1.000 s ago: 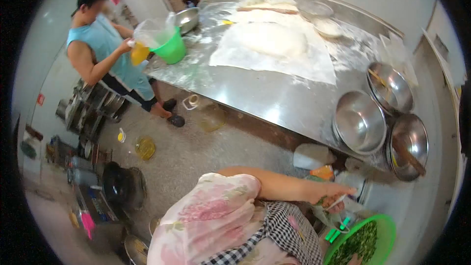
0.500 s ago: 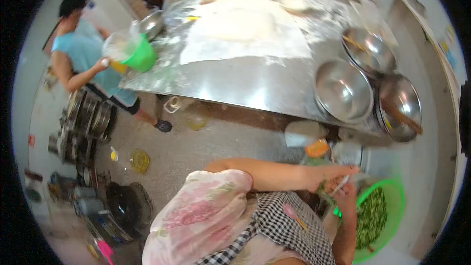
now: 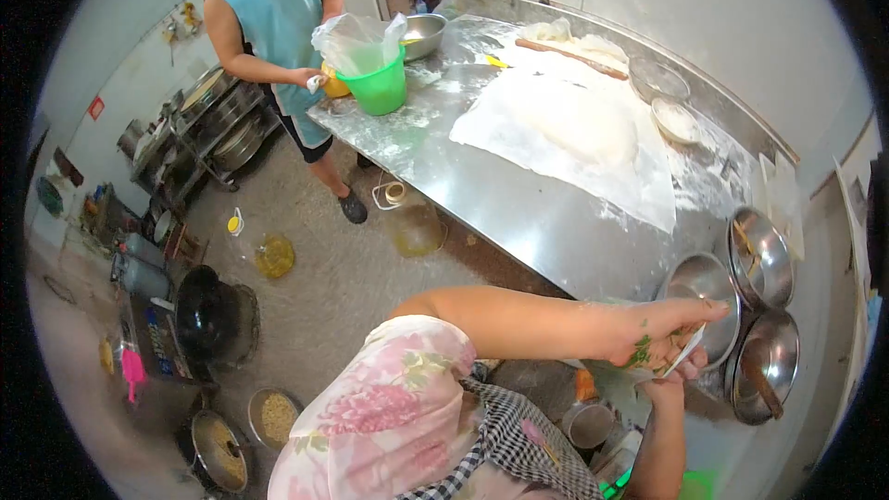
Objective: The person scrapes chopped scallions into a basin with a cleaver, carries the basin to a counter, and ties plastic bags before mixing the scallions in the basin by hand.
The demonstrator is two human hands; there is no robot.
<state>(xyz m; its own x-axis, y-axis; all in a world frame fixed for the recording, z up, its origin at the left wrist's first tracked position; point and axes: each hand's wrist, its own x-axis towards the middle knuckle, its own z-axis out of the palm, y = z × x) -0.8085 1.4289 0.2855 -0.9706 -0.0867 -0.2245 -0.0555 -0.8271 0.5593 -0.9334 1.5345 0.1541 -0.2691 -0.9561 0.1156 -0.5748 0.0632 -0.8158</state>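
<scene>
My left hand (image 3: 656, 333) reaches out from the left at the lower right, closed on a thin white object (image 3: 683, 352). Chopped green leaves (image 3: 641, 350) stick to its fingers and palm. Just below, my right hand (image 3: 683, 372) meets it with curled fingers on the same white object, whose exact kind is unclear. Both hands are in front of a steel bowl (image 3: 699, 278) at the counter's near end. A small part of a green tub (image 3: 696, 484) shows at the bottom edge, its contents out of view.
A large dough sheet (image 3: 565, 120) and rolling pin (image 3: 572, 57) lie on the steel counter (image 3: 519, 208). A person (image 3: 269, 14) in a blue top holds a yellow jug beside a green bucket (image 3: 378, 88). More steel bowls (image 3: 767, 366) are at right; oil jugs (image 3: 274, 256) stand on the floor.
My right hand has come up from the leafy green tub to my left hand. Both are now over the bowls' side. The view has shifted, leaving most of the tub out of frame.
</scene>
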